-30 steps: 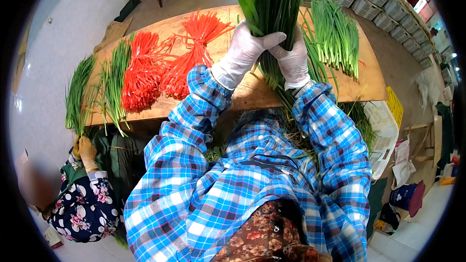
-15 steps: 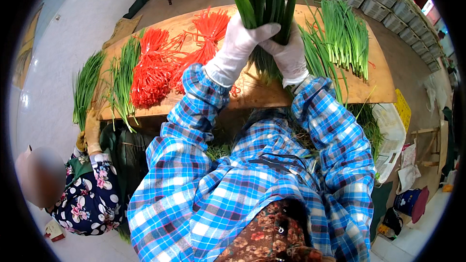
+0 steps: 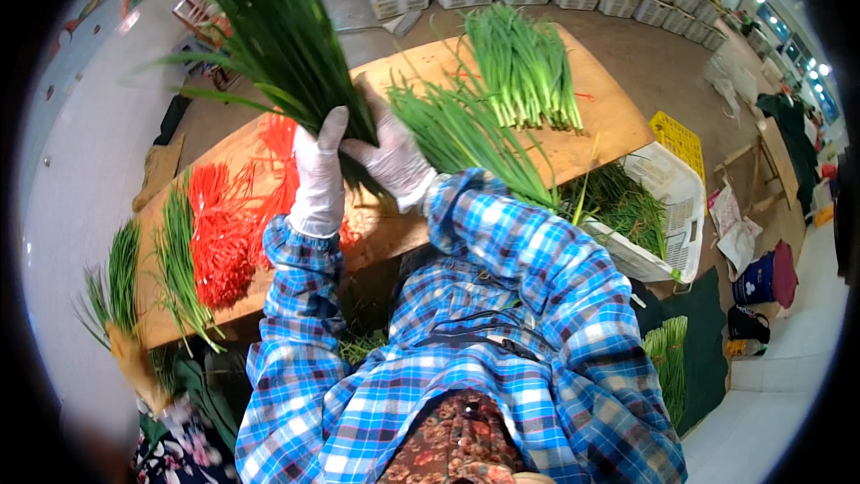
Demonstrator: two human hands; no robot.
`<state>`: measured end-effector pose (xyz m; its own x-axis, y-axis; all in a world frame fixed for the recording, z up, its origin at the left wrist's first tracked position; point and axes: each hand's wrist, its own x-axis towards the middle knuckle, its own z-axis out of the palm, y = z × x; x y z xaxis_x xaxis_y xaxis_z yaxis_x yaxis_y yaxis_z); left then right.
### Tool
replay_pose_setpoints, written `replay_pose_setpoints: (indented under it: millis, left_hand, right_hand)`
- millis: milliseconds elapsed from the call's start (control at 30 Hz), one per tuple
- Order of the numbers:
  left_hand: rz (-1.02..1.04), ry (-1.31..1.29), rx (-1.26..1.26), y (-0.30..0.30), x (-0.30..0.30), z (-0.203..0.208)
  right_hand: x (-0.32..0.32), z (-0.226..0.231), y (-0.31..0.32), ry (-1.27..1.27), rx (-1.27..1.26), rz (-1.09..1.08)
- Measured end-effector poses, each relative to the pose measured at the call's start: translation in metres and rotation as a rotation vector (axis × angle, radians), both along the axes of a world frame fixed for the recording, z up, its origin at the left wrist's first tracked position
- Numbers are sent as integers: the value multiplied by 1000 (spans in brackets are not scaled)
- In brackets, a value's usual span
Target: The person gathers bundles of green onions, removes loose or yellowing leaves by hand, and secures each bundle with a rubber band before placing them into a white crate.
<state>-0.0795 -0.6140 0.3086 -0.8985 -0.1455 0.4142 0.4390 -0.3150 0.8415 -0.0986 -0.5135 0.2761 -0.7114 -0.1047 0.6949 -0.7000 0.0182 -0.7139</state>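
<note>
I hold a thick bunch of garlic chives (image 3: 282,40) up over the table, its leaf tips leaning to the far left. My left hand (image 3: 320,175), in a white glove, is closed round the bunch's lower part from the left. From the right, my right hand (image 3: 394,157), gloved the same way, grips it too. The bunch's lower end is partly hidden behind the hands. Just right of them, loose chives (image 3: 475,143) lie on the wooden table (image 3: 618,121). Left of my hands are piles of red ties (image 3: 219,242).
Chive bundles (image 3: 524,67) lie on the far right of the table, and another (image 3: 179,269) at the left. A co-worker's tan-gloved hand (image 3: 134,363) is at chives on the left corner. A white crate (image 3: 685,206) of greens and a yellow crate (image 3: 678,139) stand right.
The view has turned to the right. Both hands have shifted left in the picture with the chives, which now tilt left instead of standing nearly upright. The co-worker's hand has moved at the left corner.
</note>
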Motion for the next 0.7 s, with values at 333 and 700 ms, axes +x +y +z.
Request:
replay_pose_setpoints:
  millis: [333,700]
  left_hand:
    - [-133,-53,-65,36,-35,79]
    - [-62,637,-917,136,-202,42]
  right_hand:
    - [-29,59,20,97,-269,-57]
    - [-133,91,173,-522,77,-325]
